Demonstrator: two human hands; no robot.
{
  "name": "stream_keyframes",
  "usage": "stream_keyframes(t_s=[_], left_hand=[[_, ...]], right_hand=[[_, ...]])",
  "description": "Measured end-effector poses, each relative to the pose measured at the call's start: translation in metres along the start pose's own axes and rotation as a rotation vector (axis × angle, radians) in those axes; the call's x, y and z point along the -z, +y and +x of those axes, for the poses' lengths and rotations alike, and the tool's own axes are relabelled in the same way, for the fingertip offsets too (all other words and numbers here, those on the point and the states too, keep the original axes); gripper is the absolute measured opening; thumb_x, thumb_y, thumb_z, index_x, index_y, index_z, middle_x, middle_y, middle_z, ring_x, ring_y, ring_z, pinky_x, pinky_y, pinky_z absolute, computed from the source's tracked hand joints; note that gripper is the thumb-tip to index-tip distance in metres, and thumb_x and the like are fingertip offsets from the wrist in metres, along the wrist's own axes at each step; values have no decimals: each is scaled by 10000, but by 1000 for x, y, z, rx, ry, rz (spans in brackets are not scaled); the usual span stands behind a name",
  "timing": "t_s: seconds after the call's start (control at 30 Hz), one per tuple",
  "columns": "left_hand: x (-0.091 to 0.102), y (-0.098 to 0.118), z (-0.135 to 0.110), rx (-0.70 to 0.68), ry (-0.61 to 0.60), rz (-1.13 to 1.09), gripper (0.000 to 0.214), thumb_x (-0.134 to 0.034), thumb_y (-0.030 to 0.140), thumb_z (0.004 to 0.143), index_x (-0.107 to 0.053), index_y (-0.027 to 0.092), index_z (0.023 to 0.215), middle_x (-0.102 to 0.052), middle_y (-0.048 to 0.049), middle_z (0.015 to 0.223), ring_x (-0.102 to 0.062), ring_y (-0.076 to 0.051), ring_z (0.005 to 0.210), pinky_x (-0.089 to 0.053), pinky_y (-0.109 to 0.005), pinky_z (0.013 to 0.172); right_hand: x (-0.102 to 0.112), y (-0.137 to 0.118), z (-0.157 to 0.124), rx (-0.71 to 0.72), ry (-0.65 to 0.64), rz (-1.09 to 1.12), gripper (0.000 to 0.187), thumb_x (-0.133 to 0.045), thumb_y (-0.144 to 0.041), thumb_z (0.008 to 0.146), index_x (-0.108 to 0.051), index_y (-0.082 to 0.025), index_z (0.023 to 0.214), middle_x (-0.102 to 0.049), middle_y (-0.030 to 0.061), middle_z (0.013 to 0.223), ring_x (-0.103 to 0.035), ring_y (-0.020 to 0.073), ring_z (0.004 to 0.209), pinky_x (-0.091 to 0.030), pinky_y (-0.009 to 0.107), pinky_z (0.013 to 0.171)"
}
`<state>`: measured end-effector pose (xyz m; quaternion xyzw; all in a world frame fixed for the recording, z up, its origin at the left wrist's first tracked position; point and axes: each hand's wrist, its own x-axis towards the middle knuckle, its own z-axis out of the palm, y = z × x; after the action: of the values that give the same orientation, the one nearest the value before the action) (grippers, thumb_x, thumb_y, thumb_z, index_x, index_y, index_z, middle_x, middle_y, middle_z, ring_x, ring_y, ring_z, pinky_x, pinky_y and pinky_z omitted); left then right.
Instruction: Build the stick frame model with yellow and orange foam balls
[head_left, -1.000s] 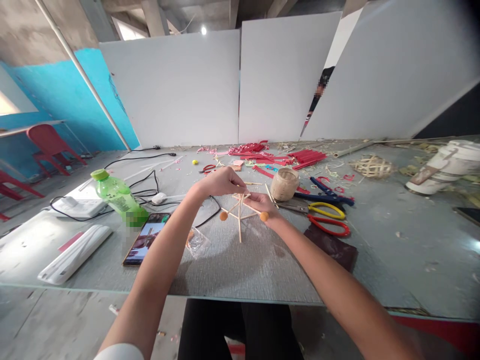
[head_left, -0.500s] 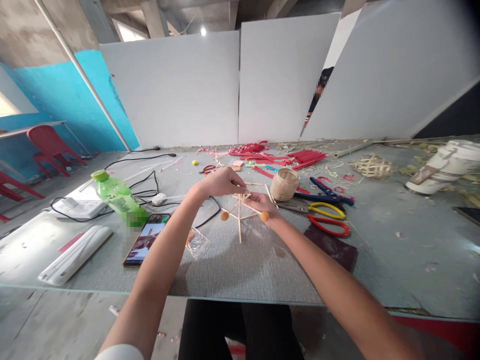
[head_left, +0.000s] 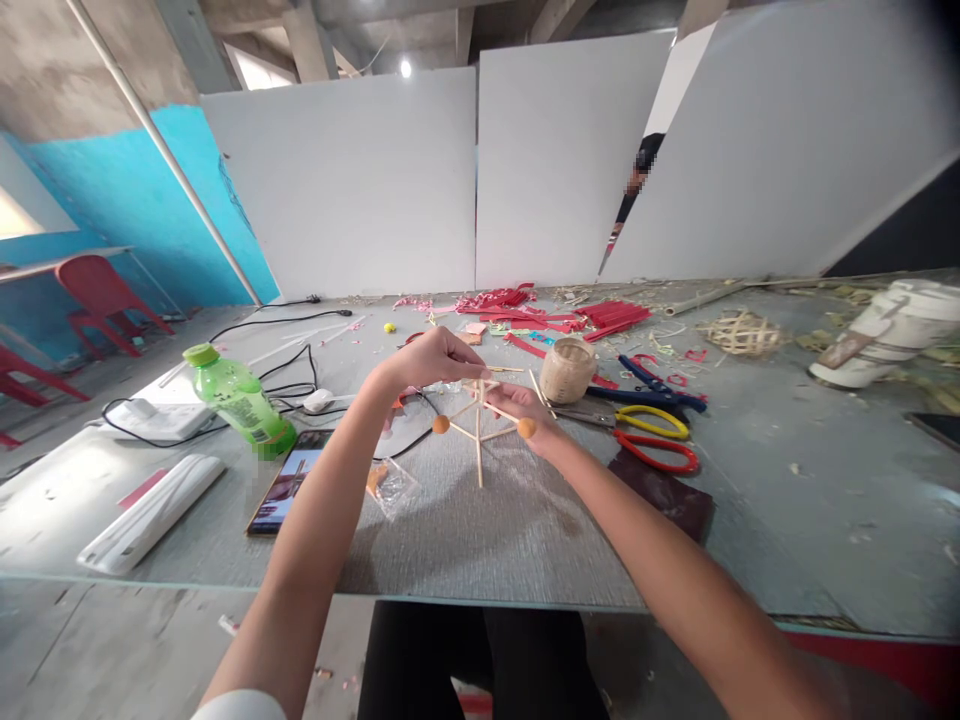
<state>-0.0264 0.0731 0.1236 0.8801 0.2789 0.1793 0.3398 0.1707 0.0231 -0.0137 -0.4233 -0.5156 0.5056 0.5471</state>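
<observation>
Streaked grey tabletop (head_left: 450,560) lies under, 3 flat panels (head_left: 345,185) behind, the spindly stick frame (head_left: 480,464); left hand (head_left: 439,358) and right hand (head_left: 525,407) pinch it.

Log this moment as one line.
left hand: pinching top of stick frame | right hand: holding its upper part | orange balls: on two side sticks | nearby: jar, scissors

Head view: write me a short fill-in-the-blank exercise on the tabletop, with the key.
The left hand and the ____ hand are at the stick frame.
The stick frame shows ____ orange balls.
The scissors have one red handle and one ____ handle.
The bottle has a ____ cap.
Missing words: right; two; yellow; green.
</observation>
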Motion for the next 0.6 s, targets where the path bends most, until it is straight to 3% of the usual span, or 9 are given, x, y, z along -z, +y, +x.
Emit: stream_keyframes(t_s=[0.2,0.6], left_hand=[[6,-6,-1,-31,-7,-29,336,-718,467,853,-813,146,831,-414,22,605,-285,-93,571,-212,-282,507],[4,-21,4,27,7,-29,294,-723,432,834,-808,151,812,-387,29,596,-267,-88,555,-194,-278,507]], right_hand=[[2,6,3,0,27,16,379,-816,-591,731,-818,-253,902,-785,37,954,-630,188,802,-434,287,654],[8,9,6,-6,125,10,337,-802,-540,738,-815,-232,874,-787,49,909,-623,178,767,-492,322,743]])
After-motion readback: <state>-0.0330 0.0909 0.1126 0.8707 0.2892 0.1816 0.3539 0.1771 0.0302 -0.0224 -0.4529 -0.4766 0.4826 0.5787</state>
